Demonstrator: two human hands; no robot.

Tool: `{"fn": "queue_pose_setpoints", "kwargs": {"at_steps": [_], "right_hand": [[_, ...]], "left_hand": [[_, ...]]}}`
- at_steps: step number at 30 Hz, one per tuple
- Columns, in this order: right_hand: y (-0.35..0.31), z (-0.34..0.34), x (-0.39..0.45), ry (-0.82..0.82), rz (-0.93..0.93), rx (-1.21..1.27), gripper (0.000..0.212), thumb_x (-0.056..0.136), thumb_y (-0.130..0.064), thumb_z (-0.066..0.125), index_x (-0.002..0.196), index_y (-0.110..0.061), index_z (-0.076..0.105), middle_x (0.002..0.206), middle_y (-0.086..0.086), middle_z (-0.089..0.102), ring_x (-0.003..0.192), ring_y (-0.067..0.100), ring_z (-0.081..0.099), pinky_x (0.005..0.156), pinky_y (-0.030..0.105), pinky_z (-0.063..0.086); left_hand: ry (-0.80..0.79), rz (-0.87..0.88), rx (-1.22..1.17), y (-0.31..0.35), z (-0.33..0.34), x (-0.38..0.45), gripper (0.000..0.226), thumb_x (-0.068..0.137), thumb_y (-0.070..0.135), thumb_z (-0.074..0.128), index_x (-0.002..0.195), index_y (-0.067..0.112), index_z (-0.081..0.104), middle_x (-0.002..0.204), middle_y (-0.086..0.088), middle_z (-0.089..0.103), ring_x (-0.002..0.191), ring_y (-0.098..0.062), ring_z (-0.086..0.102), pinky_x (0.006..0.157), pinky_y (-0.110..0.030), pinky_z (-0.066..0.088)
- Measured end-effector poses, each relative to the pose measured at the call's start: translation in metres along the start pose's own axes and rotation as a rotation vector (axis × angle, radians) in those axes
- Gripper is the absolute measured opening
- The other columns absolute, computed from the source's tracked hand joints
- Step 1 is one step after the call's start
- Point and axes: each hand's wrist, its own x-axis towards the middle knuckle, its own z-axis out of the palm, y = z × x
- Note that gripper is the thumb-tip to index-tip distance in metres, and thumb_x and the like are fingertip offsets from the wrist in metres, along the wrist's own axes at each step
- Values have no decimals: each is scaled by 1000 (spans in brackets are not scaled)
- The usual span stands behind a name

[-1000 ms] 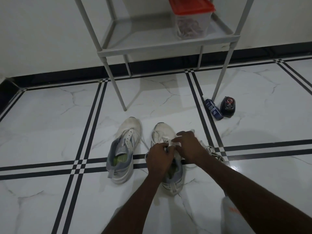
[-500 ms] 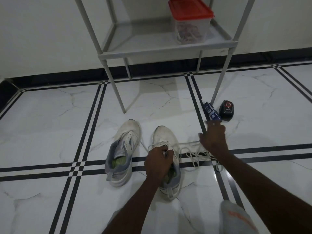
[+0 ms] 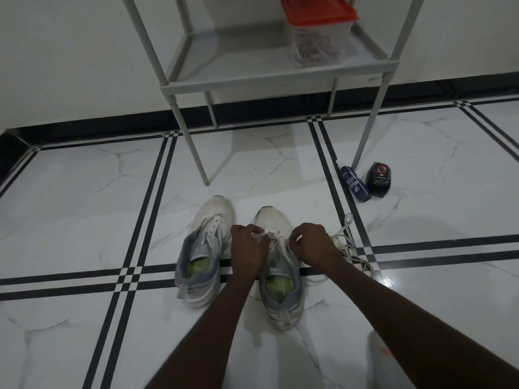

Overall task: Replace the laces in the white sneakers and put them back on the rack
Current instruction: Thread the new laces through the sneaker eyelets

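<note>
Two white sneakers sit side by side on the tiled floor, toes toward the far rack. Over the right sneaker, the left hand and right hand each pinch the white lace, whose loose length trails right. The left sneaker has no lace, just beside the left hand
</note>
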Motion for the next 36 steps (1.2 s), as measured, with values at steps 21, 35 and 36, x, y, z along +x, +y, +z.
{"fn": "queue_pose_setpoints", "kwargs": {"at_steps": [21, 35, 36], "right_hand": [[-5, -8, -1, -55, 98, 59, 19, 87, -20, 65, 91, -6, 78, 96, 9, 76, 91, 22, 70, 80, 23, 50], [15, -10, 3, -48, 86, 4, 27, 82, -16, 67, 108, -9, 67, 101, 7, 68, 94, 22, 63, 80, 29, 49], [15, -11, 2, -76, 52, 39, 30, 83, -15, 68, 113, -9, 67, 104, 7, 70, 95, 22, 64, 79, 26, 47]], "left_hand": [[-162, -74, 217, 41, 4, -40, 37, 92, 48, 56, 83, 18, 75, 78, 2, 72, 80, -18, 68, 76, -28, 51], [-108, -54, 158, 29, 9, -43, 34, 86, 39, 55, 64, 15, 63, 60, 1, 61, 63, -16, 62, 67, -36, 56], [-105, -51, 154, 27, 8, -42, 35, 86, 41, 55, 65, 15, 64, 61, 2, 62, 64, -17, 63, 68, -37, 57]]}}
